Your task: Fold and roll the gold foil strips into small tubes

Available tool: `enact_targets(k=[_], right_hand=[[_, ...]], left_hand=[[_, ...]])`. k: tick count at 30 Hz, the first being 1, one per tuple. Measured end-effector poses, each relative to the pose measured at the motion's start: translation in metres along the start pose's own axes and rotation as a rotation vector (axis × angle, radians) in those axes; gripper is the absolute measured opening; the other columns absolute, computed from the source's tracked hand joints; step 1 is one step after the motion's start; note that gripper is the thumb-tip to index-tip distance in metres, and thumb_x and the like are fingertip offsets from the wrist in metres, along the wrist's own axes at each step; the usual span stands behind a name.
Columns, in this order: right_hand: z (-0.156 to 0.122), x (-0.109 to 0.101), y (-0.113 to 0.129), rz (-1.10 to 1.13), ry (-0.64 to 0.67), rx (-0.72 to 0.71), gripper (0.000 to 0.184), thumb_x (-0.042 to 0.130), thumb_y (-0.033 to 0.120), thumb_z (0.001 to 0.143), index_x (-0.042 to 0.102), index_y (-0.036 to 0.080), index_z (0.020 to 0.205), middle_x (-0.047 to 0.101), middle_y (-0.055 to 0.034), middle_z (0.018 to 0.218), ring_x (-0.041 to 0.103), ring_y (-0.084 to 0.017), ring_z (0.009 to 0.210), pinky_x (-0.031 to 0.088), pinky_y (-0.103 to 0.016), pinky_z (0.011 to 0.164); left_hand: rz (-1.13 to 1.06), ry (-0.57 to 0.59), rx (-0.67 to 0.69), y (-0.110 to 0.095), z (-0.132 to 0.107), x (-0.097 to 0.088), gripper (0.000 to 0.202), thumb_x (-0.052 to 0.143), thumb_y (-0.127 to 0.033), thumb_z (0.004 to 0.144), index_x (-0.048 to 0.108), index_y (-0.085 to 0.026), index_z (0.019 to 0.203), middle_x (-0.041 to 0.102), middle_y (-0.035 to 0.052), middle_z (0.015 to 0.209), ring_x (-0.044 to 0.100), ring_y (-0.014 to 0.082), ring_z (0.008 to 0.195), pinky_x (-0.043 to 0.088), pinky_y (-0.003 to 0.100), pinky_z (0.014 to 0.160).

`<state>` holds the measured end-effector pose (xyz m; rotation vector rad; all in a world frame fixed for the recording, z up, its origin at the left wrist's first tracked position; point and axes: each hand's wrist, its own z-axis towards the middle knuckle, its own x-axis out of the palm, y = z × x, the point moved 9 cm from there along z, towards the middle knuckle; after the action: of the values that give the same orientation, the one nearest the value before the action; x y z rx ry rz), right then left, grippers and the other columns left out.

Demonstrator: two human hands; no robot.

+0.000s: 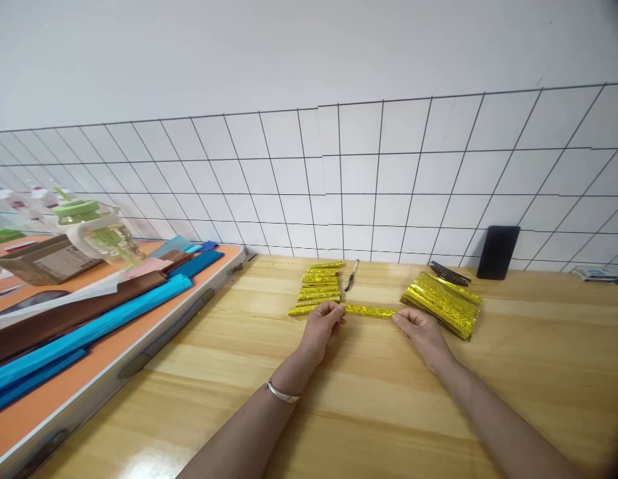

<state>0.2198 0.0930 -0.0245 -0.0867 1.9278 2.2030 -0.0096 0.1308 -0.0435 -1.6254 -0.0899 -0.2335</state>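
Foil strip [371, 311] stretches between left hand [320, 327] and right hand [424, 334], both pinching it.

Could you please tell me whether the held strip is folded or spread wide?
Apparently folded: between left hand and right hand, the strip is a slim band, narrower than the sheets.

A black phone [498, 253] stands against the wall [358, 174] at the wooden worktop's [538, 372] back edge, with papers [595, 274] farther right. A cardboard box [54, 261] and green-lidded bottle [96, 229] sit toward the orange worktop's [116, 342] back edge; blue sheets [96, 324] run near its right edge.
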Motion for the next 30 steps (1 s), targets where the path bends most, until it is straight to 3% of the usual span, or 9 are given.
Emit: enact_targets(k=[5,10,15,22,30], right_hand=[[0.003,-0.006,-0.004,-0.057,0.022,0.064,0.031,0.064,0.047,0.068,0.064,0.017,0.070,0.054,0.0008,0.063,0.044,-0.012,0.058,0.033,-0.024,0.052],[0.010,-0.012,-0.015,-0.101,0.076,0.162,0.033,0.067,0.049,0.063,0.062,0.016,0.060,0.049,0.0027,0.049,0.034,-0.008,0.044,0.022,-0.022,0.042],[0.011,-0.013,-0.024,-0.153,0.137,0.219,0.033,0.066,0.049,0.064,0.058,0.017,0.058,0.048,0.0032,0.046,0.033,-0.007,0.040,0.020,-0.023,0.039],[0.012,-0.013,-0.030,-0.275,0.203,0.204,0.030,0.069,0.044,0.060,0.057,0.018,0.051,0.047,0.0041,0.041,0.034,-0.008,0.039,0.020,-0.023,0.040],[0.017,-0.013,-0.026,-0.398,0.227,0.076,0.024,0.073,0.037,0.056,0.057,0.020,0.051,0.054,0.0034,0.049,0.040,-0.010,0.045,0.023,-0.023,0.043]], left_hand=[[0.077,0.041,-0.042,0.003,0.004,-0.004,0.032,0.071,-0.042,0.064,0.055,-0.015,0.066,0.053,-0.0028,0.054,0.041,0.0063,0.044,0.028,0.017,0.042],[0.168,0.146,-0.031,0.004,0.008,0.000,0.030,0.072,-0.040,0.062,0.055,-0.016,0.071,0.052,-0.0040,0.056,0.043,0.0071,0.044,0.033,0.018,0.043],[0.405,0.229,0.152,-0.010,0.005,0.008,0.029,0.070,-0.030,0.065,0.063,-0.020,0.091,0.061,0.0004,0.072,0.053,0.0124,0.060,0.039,0.022,0.054],[0.689,0.291,0.364,-0.023,-0.004,0.021,0.011,0.066,-0.026,0.069,0.071,-0.022,0.078,0.063,0.0029,0.074,0.054,0.0170,0.068,0.039,0.025,0.063],[0.787,0.354,0.493,-0.029,-0.013,0.033,0.017,0.064,-0.022,0.072,0.070,-0.024,0.088,0.065,0.0040,0.079,0.055,0.0192,0.077,0.039,0.026,0.070]])
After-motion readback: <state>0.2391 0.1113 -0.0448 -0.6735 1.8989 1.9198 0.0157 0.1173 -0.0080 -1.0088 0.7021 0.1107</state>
